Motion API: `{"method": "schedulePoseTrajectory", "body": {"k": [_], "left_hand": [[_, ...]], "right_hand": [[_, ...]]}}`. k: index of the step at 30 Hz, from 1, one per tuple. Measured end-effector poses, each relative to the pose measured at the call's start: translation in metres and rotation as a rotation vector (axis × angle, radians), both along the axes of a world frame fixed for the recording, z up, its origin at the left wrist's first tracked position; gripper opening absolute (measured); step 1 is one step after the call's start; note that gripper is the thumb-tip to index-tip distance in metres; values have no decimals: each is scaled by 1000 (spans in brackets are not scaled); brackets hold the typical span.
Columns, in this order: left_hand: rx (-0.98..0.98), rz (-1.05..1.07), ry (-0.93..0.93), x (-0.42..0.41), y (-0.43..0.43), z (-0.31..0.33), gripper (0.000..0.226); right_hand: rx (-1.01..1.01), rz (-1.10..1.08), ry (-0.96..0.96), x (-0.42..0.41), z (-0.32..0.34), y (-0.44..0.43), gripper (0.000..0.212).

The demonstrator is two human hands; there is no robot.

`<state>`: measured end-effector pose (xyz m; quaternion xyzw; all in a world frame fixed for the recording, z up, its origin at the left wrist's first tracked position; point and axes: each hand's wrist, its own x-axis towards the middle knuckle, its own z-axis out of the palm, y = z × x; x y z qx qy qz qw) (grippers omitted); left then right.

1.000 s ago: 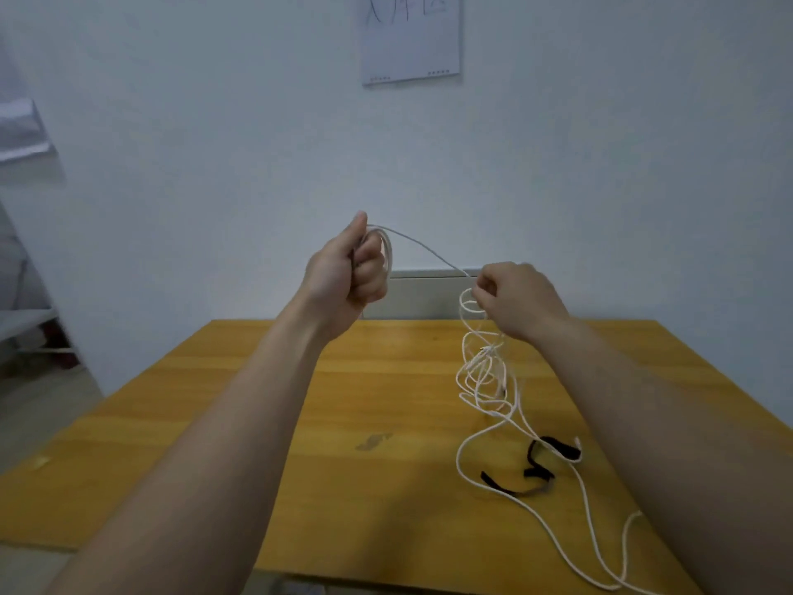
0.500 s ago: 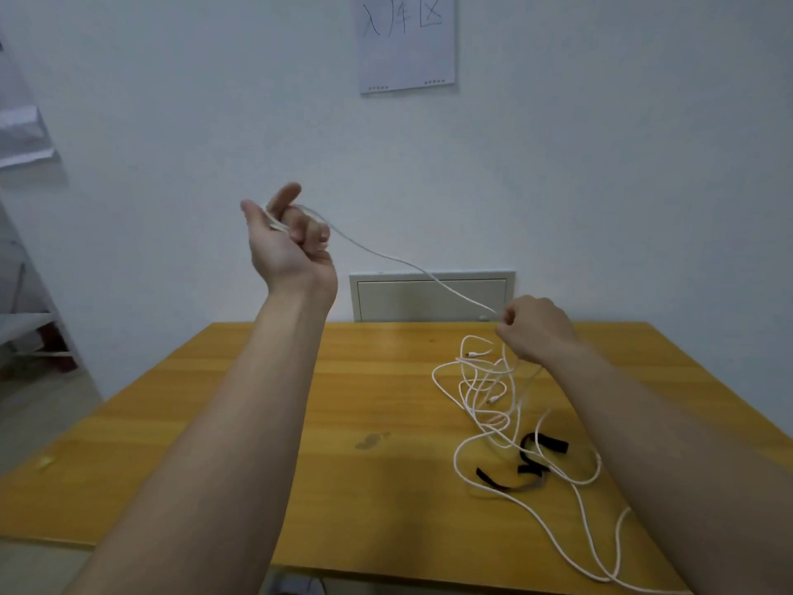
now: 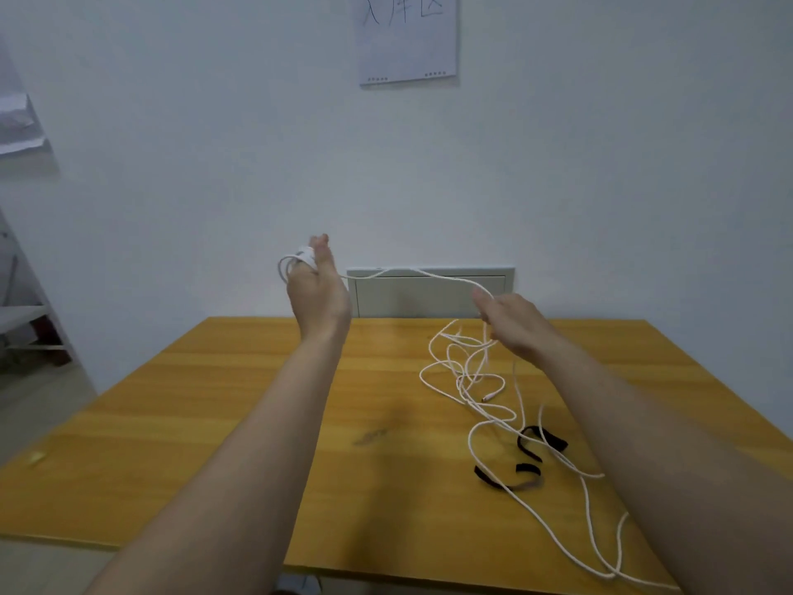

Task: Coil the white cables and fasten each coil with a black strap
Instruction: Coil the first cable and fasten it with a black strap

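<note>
One thin, limp cable (image 3: pixel 433 277) sags from the left hand (image 3: pixel 315 289), fingers wrapped by its loops, to the right hand (image 3: pixel 513 322) pinching it; most lies tangled on the table (image 3: pixel 214 423), probably light and snag-prone, best gripped near the coil.

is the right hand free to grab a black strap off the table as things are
Probably not yet: the right hand is raised, guiding the cable toward the left hand. The straps lie under cable loops near its forearm.
</note>
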<state>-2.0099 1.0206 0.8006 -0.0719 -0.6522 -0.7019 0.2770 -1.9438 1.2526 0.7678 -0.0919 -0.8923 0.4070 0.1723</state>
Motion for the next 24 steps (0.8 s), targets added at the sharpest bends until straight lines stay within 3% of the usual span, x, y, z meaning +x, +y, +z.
{"method": "schedulePoseTrajectory", "body": {"k": [4, 7, 9, 17, 20, 24], "left_hand": [[-427, -173, 171, 6, 17, -16, 44], [-631, -324, 234, 9, 32, -28, 36], [-710, -334, 232, 9, 41, -38, 43], [-719, -449, 77, 11, 48, -43, 49], [-635, -491, 11, 8, 46, -38, 50], [-465, -464, -42, 3, 41, -27, 48]], "right_hand": [[-217, 194, -48, -2, 10, -12, 61], [-342, 260, -9, 0, 17, -22, 57], [-385, 265, 10, 1, 21, -26, 55], [-396, 267, 33, -3, 9, -28, 51], [-370, 334, 40, -7, -2, -27, 42], [-235, 374, 6, -11, -21, -17, 62]]}}
